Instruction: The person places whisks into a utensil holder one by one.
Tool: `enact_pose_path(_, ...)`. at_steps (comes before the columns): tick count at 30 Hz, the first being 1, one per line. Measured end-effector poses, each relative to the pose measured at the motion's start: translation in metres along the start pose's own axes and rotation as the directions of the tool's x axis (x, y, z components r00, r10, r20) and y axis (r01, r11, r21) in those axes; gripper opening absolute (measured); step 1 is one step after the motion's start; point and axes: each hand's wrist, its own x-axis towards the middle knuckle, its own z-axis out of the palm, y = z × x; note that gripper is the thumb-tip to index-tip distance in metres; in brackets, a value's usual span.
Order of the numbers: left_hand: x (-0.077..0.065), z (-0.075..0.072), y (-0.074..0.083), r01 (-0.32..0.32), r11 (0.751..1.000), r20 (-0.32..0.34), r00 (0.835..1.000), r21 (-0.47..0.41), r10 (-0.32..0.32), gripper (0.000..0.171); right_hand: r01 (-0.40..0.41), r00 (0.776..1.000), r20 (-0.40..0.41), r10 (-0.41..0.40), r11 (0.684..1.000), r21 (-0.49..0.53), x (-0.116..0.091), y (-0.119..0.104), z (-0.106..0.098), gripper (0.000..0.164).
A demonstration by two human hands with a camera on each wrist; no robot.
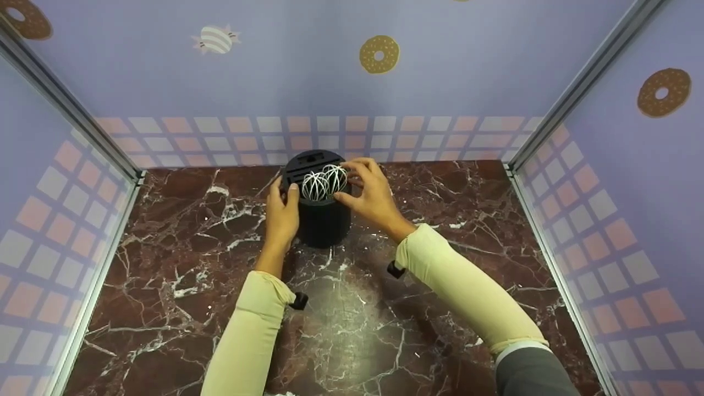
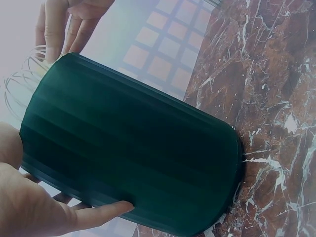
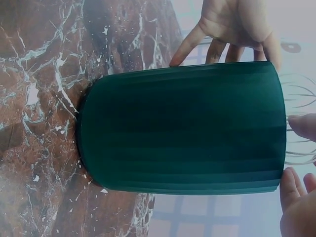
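A dark green, ribbed utensil holder [image 1: 324, 228] stands upright on the marble-look surface, its slotted black top facing up. Two wire whisks [image 1: 315, 187] stick out of its near part, their loops side by side; whatever is below the rim is hidden. My left hand [image 1: 282, 214] grips the holder's left side, thumb at the rim and fingers around the wall [image 2: 133, 138]. At the right rim, my right hand [image 1: 374, 190] has thumb and fingers around the right-hand whisk [image 1: 335, 177]. The right wrist view shows that thumb against the wires.
Behind the holder rises a lilac wall [image 1: 308, 82] with printed doughnuts and pink and white squares. Similar panels [image 1: 621, 181] flank both sides, joined by metal posts. Dark red, white-veined marble surface [image 1: 181, 330] extends around the holder.
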Motion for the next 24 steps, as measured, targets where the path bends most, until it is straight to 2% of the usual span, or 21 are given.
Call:
enact_pose_path(4,0.001,0.000,0.000,0.003,1.000,0.004,1.000,0.004,-0.003,0.057,0.001,1.000,-0.001,-0.001,1.000,0.000,-0.001,0.000,-0.001,0.063)
enact_pose_path(13,0.001,-0.003,-0.001,0.032,0.999,0.018,0.999,-0.005,-0.032,0.059,-0.051,0.999,-0.012,0.051,0.998,0.033,-0.006,-0.002,-0.007,0.064)
enact_pose_path(16,0.001,-0.004,-0.001,0.037,0.999,0.033,0.999,-0.018,-0.037,0.060,-0.040,0.999,-0.017,0.040,0.998,0.039,-0.008,0.001,-0.013,0.062)
enact_pose_path(19,0.000,-0.007,-0.001,0.045,0.999,0.064,0.997,-0.031,-0.043,0.062,-0.015,0.999,-0.030,0.016,1.000,0.017,-0.012,0.005,-0.021,0.057)
enact_pose_path(21,0.000,-0.012,-0.003,0.049,0.998,0.091,0.995,-0.033,-0.046,0.063,-0.006,0.999,-0.045,0.004,0.999,-0.035,-0.016,0.009,-0.029,0.054)
enact_pose_path(24,0.001,-0.022,-0.008,0.023,1.000,0.113,0.993,0.019,-0.025,0.062,-0.008,0.998,-0.066,0.002,0.996,-0.088,-0.024,0.018,-0.044,0.050)
